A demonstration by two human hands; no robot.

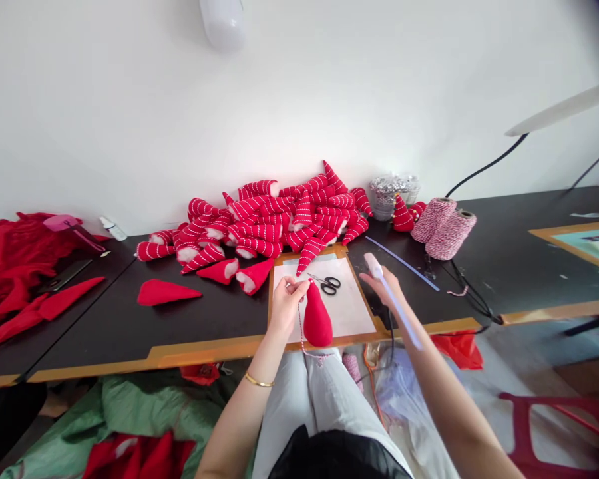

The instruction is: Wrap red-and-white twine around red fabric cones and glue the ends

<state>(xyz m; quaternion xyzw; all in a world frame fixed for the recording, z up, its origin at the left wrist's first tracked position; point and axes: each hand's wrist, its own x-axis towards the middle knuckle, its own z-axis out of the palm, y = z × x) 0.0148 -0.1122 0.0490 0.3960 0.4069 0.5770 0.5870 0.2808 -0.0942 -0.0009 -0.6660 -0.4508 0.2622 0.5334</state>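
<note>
My left hand (288, 303) pinches the narrow tip of a plain red stuffed cone (318, 319), which hangs with its wide end down over the mat's front edge. A red-and-white cord (300, 329) trails from near the tip down towards my lap. To the right, my right hand (383, 285) is wrapped round a white and pale purple glue gun (373, 266). Black-handled scissors (329, 285) lie on the white mat (352, 306) between my hands. Just behind the mat is a large pile of red cones wound with striped cord (279, 216).
Plain red cones (167, 293) and red fabric (14, 259) lie at left. Two cord spools (450, 235), a tub (394, 193), a glue stick (404, 263) and a lamp (564, 106) are at right. Black cable hangs over the front edge.
</note>
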